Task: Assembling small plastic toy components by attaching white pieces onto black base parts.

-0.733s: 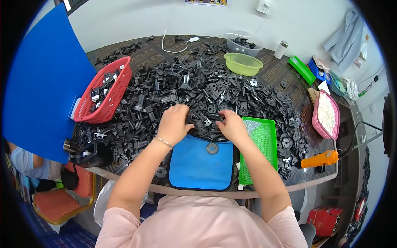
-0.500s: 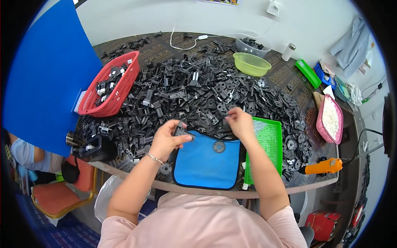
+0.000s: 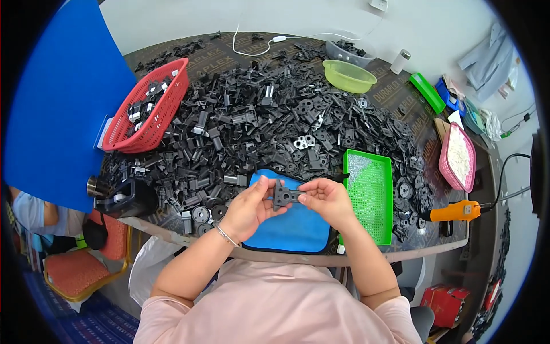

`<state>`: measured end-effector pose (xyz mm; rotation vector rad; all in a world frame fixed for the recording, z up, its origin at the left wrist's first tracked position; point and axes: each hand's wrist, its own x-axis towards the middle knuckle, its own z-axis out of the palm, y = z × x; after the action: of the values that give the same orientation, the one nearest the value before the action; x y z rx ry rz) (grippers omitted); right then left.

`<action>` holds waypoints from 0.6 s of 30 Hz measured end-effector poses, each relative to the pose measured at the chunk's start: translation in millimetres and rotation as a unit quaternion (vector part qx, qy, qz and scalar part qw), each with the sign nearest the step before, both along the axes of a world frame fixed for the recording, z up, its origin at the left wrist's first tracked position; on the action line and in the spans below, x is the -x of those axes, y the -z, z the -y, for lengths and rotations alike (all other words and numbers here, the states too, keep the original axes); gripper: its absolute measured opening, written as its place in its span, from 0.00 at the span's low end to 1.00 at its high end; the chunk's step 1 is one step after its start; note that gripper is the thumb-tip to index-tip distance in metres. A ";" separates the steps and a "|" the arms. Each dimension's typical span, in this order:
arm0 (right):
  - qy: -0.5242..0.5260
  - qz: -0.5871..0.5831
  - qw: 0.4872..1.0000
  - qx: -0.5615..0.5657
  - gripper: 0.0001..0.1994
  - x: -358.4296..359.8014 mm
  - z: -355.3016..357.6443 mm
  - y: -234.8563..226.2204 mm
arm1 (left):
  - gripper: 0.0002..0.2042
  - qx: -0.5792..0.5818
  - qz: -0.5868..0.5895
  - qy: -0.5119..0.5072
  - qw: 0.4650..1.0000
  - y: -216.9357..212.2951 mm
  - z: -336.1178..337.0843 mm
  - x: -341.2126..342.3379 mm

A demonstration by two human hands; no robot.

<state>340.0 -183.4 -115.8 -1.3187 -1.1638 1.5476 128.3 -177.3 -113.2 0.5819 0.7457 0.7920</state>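
Note:
A black plastic part, with a wide plate at one end and a narrower arm, is held between my two hands. It hangs above the blue mat with dark edging. My left hand has its fingers closed round the plate end. On the other side, the thumb and fingers of my right hand pinch the narrow end. Whether this is one piece or two fitted together, I cannot tell. Behind the mat spreads a large heap of black plastic parts.
Right of the mat stands a green tray holding small shiny pieces. An orange electric screwdriver lies farther right, near a pink basket of white pieces. A red basket, yellow-green bowl and black tape dispenser surround the heap.
My right hand has come left and nearer from the heap's edge to meet my left hand, which moved slightly right. Both now grip the part. The round disc on the mat no longer shows.

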 end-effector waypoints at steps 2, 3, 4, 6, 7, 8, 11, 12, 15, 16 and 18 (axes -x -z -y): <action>0.009 -0.009 1.000 -0.004 0.13 -1.4 2.4 3.1 | 0.24 -0.007 0.026 0.009 1.000 0.8 4.0 0.8; 0.008 -0.009 1.000 -0.003 0.13 -1.1 3.8 3.7 | 0.24 -0.007 0.026 0.008 1.000 -0.5 6.5 -0.2; 0.006 0.000 1.000 -0.014 0.14 -0.7 5.3 4.2 | 0.20 -0.011 0.004 -0.003 1.000 -3.1 9.4 -2.6; 0.003 0.010 1.000 -0.024 0.15 -0.4 9.2 2.6 | 0.17 -0.016 -0.017 -0.012 1.000 -3.0 14.7 -6.8; -0.003 0.041 0.999 -0.035 0.16 0.7 11.2 0.3 | 0.14 -0.070 -0.055 -0.016 0.996 0.4 16.5 -8.8; -0.006 0.072 0.996 -0.046 0.18 1.9 12.7 -0.7 | 0.14 -0.124 -0.092 -0.016 0.988 2.3 16.5 -10.5; 0.026 0.062 0.990 -0.124 0.17 3.5 20.3 3.7 | 0.14 -0.124 -0.094 -0.011 0.988 0.0 15.7 -10.9; 0.003 -0.008 0.999 -0.034 0.14 3.0 23.3 -3.5 | 0.14 -0.126 -0.093 -0.007 0.988 1.9 16.9 -11.8; -0.026 -0.056 0.998 -0.019 0.11 -4.3 35.1 23.0 | 0.13 -0.168 -0.115 -0.002 0.979 14.0 25.4 -14.8; -0.021 -0.031 0.999 -0.028 0.08 -1.1 39.7 26.9 | 0.13 -0.174 -0.113 -0.010 0.978 18.9 29.2 -13.6; -0.012 -0.025 0.999 -0.017 0.07 3.0 47.6 32.8 | 0.13 -0.182 -0.124 -0.011 0.975 28.8 35.7 -11.7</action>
<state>336.9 -231.0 -148.6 -1.2421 -1.1738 1.5628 140.0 -212.9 -142.1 1.0183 0.8418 0.8926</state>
